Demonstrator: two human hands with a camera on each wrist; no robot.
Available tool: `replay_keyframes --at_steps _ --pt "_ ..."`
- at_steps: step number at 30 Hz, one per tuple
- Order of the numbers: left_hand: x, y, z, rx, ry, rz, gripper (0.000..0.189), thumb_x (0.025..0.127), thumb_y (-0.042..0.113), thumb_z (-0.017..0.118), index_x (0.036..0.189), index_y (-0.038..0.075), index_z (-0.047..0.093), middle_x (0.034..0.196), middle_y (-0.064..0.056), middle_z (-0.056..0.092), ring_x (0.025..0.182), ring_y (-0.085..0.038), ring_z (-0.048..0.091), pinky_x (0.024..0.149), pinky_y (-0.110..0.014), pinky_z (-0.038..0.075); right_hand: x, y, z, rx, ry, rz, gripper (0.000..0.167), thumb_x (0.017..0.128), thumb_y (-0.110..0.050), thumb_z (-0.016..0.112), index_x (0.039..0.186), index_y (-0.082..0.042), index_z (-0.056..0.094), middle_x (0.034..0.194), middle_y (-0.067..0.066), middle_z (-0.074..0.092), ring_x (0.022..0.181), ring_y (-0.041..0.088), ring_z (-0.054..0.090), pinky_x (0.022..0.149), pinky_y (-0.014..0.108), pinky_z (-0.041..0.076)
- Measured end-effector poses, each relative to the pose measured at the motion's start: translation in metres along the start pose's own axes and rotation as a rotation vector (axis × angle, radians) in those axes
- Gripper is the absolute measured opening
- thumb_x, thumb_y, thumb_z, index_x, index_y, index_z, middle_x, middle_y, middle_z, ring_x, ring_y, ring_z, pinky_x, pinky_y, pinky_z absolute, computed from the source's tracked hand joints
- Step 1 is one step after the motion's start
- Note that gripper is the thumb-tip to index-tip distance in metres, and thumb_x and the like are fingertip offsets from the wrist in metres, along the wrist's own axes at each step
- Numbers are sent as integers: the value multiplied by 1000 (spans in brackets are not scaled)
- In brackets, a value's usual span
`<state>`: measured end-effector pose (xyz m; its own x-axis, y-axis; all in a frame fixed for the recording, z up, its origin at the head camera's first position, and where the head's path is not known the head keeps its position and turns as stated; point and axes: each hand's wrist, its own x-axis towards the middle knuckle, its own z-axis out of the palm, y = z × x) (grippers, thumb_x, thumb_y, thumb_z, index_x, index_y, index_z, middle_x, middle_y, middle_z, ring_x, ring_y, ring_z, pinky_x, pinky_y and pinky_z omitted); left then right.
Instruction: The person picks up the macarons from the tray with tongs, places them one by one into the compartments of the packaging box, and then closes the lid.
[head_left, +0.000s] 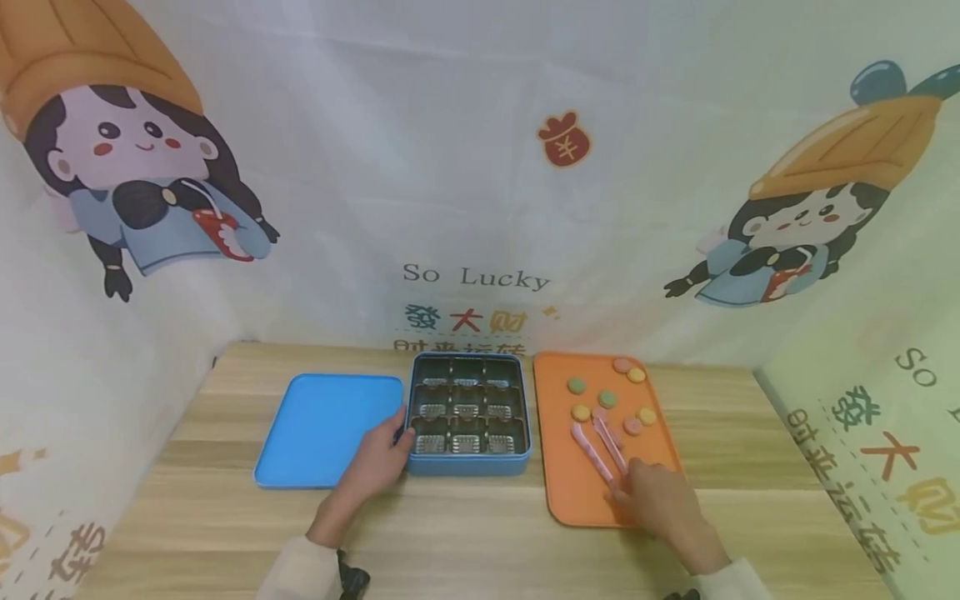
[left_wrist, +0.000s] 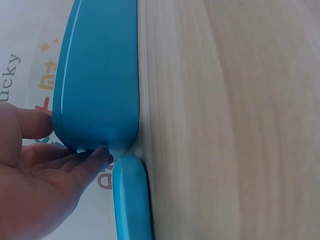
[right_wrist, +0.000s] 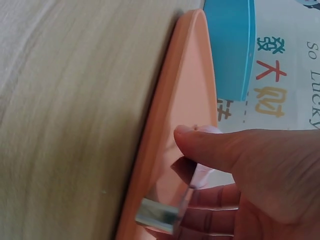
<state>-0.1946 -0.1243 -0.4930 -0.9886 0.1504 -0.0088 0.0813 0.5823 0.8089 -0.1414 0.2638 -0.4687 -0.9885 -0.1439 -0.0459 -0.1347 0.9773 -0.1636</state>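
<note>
A blue box [head_left: 468,465] with a dark insert of small compartments stands mid-table; no treats show in them. My left hand [head_left: 381,457] rests against its left side, thumb at the rim [left_wrist: 57,112] and the other fingers extended along the lower side. Over the orange tray [head_left: 573,500] my right hand [head_left: 660,497] holds pink tongs [head_left: 592,452] between thumb and fingers; their metal bend [right_wrist: 157,215] shows in the right wrist view. The tongs' two arms are spread, one tip overlapping a pink macaron [head_left: 600,413]. Several pink, yellow and green macarons [head_left: 607,398] lie scattered on the tray's far half.
A flat blue lid [head_left: 330,429] lies left of the box, close beside it. The orange tray sits just right of the box. Behind the wooden table [head_left: 465,533] hangs a printed white cloth [head_left: 450,167], which also covers both sides.
</note>
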Motion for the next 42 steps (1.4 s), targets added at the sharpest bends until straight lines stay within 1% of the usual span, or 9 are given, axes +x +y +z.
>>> replay_keyframes --at_steps 5,8,14,17,24,28,31,35,42 --pt "3 1 -1 14 15 7 55 103 14 46 148 -13 30 149 -31 37 137 -43 42 111 -55 37 4 0 4 71 36 42 35 86 -29 75 72 -9 50 58 0 45 50 15 43 43 28 33" --pt "4 1 -3 26 5 5 55 104 15 46 148 -12 30 148 -30 39 139 -43 37 112 -55 35 7 -2 4 115 56 59 35 87 -27 74 71 -9 50 56 1 44 48 15 43 42 28 32" --pt "1 -2 -12 -50 -74 -32 56 106 18 43 149 -14 25 152 -30 32 143 -42 28 115 -54 29 14 -9 6 164 97 60 34 90 -29 71 72 -7 53 55 0 45 46 13 42 40 25 30" --pt "1 -4 -14 -84 -94 -39 57 106 18 43 150 -12 23 154 -29 29 145 -42 24 116 -53 26 17 -12 7 171 101 70 35 91 -30 70 71 -7 53 56 1 45 47 13 42 41 26 30" --pt "0 -4 -11 -151 -76 -39 60 106 16 43 156 -3 16 159 -24 22 148 -40 19 120 -52 18 25 -15 10 169 137 100 33 92 -27 67 72 -5 56 56 3 48 48 17 46 41 30 35" --pt "-2 -6 -10 -154 -83 -55 60 106 17 43 156 -2 16 160 -23 20 148 -40 19 120 -51 18 25 -18 11 169 111 115 32 93 -26 66 73 -4 56 56 3 46 48 17 45 41 29 34" --pt "-3 -7 -10 -152 -88 -68 60 106 17 43 156 -1 15 160 -23 20 148 -39 18 120 -51 18 23 -20 12 165 95 110 32 94 -25 66 73 -3 56 56 2 44 48 15 43 41 27 32" --pt "-4 -7 -10 -138 -98 -64 60 107 18 41 157 -1 14 161 -22 19 148 -39 17 120 -52 18 24 -20 14 161 116 91 31 95 -23 65 73 -4 55 56 1 43 47 14 42 41 26 31" --pt "-1 -8 -6 -143 -116 -49 59 107 19 39 157 1 14 162 -18 17 150 -37 15 120 -52 18 28 -22 14 173 206 34 25 95 -18 66 77 -4 56 55 -1 41 46 13 40 40 25 29"
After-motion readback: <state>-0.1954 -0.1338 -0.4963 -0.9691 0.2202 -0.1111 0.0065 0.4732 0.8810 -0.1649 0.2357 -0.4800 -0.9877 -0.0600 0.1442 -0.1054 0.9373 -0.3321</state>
